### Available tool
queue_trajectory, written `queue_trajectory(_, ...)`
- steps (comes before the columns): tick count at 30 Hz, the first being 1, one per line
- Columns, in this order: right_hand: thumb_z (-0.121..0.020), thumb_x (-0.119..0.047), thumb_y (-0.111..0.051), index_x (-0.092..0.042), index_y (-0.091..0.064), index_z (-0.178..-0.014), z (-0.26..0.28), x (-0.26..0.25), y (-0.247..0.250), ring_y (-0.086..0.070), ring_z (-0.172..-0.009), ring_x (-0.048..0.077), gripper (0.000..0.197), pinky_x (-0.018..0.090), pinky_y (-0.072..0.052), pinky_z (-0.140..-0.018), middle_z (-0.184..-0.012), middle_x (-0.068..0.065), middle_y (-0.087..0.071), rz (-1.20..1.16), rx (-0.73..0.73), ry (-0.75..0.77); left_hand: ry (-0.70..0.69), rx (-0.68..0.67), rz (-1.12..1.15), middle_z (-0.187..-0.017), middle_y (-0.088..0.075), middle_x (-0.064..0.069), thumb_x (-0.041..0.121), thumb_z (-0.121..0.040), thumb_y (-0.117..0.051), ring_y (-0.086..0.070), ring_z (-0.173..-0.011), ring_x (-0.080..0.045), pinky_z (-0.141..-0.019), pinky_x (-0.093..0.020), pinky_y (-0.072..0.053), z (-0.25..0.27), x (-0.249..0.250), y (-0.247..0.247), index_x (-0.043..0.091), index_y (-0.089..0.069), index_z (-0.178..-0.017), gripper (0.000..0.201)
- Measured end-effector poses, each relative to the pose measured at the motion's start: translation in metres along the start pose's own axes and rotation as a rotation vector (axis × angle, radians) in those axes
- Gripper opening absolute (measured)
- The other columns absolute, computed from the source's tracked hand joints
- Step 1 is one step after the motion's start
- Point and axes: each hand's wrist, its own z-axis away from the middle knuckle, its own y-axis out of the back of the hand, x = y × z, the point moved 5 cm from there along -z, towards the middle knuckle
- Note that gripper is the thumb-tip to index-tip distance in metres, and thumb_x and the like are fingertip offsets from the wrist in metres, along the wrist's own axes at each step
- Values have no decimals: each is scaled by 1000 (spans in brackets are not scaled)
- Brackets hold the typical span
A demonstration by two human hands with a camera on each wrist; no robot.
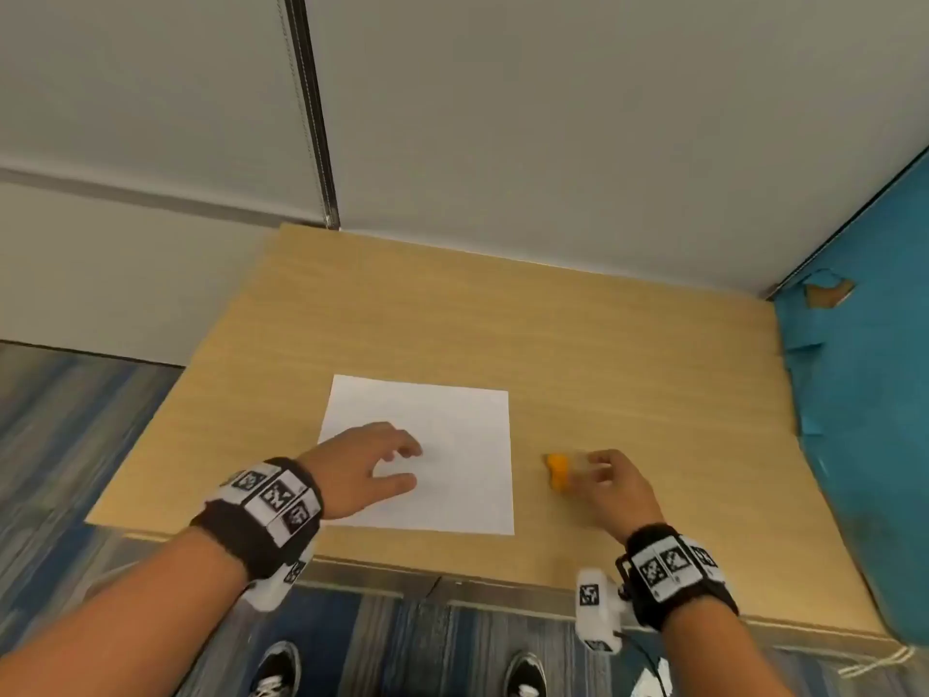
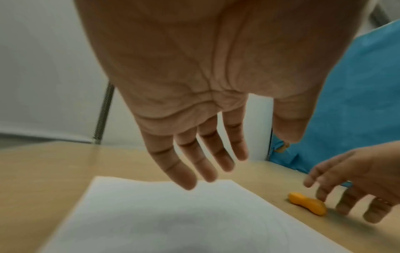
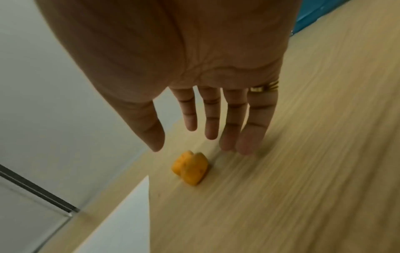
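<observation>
A white sheet of paper (image 1: pixel 432 455) lies flat on the light wooden table (image 1: pixel 502 334). My left hand (image 1: pixel 372 470) hovers over the sheet's left part with fingers spread and relaxed, holding nothing; the left wrist view shows the left hand (image 2: pixel 194 119) just above the paper (image 2: pixel 162 219). A small orange lump (image 1: pixel 557 472) sits on the table to the right of the sheet. My right hand (image 1: pixel 611 482) hangs right beside it, fingers extended and empty. In the right wrist view the fingertips (image 3: pixel 244 147) are just above the table behind the orange lump (image 3: pixel 190 169).
A white wall (image 1: pixel 553 118) backs the table, and a blue surface (image 1: pixel 864 394) runs along its right side. The table's front edge (image 1: pixel 452 570) lies under my wrists, with striped carpet and my two shoes (image 1: pixel 523 676) below.
</observation>
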Motion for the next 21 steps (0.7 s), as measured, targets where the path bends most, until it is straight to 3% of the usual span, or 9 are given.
queue_trajectory(3, -89, -49, -72, -20, -52, -124, -16, -13, -13, -58, -98, 23, 50, 34, -49, -81, -113, 2, -58, 153, -12, -26, 9, -106, -150, -151, -33, 6, 56, -93, -54, -36, -137, -20, -112, -39, -33, -45, 12, -19, 34, -36, -146, 60)
queue_trajectory(5, -89, -51, -70, -17, -56, -115, -22, -18, -19, -58, -93, 21, 45, 32, -46, -78, -111, 2, -62, 242, -3, -20, 52, -168, -265, -162, -13, 2, 59, -91, -54, -19, -146, -29, -117, -47, -23, -73, 17, -33, 32, -21, -154, 76)
queue_trajectory(7, -92, -48, -67, -14, -58, -103, -29, -17, -24, -59, -85, 21, 37, 32, -48, -74, -104, 5, -65, 338, 0, -19, 79, -175, -378, -165, 4, 1, 64, -89, -54, -6, -150, -31, -119, -52, -18, -94, 16, -42, 32, -8, -157, 88)
queue_trajectory(13, -93, -38, -68, -5, -65, -97, -36, -27, -30, -58, -73, 20, 33, 33, -48, -66, -89, 7, -67, 422, -76, 117, 133, -255, -675, -159, 32, 6, 85, -72, -53, 21, -149, -31, -111, -72, -7, -118, -6, -69, 39, 19, -152, 117)
queue_trajectory(15, -89, -30, -76, -7, -67, -93, -33, -34, -33, -63, -73, 20, 25, 34, -53, -68, -84, 6, -72, 357, -147, 203, 78, -277, -722, -158, 34, 6, 85, -67, -58, 22, -148, -31, -111, -72, -6, -112, -7, -70, 39, 21, -152, 124)
queue_trajectory(18, -85, -21, -79, -6, -70, -97, -22, -51, -43, -72, -74, 22, 21, 39, -60, -75, -85, 10, -77, 302, -215, 350, 9, -332, -763, -159, 31, 9, 75, -67, -70, 21, -149, -27, -114, -64, -6, -99, -7, -64, 40, 17, -153, 127)
queue_trajectory(21, -89, -34, -76, -4, -70, -97, -3, -64, -55, -67, -73, 25, 32, 38, -55, -70, -86, 11, -76, 329, -217, 496, -84, -303, -782, -162, 20, 10, 69, -70, -73, 12, -151, -19, -118, -50, -6, -84, -3, -62, 39, 5, -155, 119)
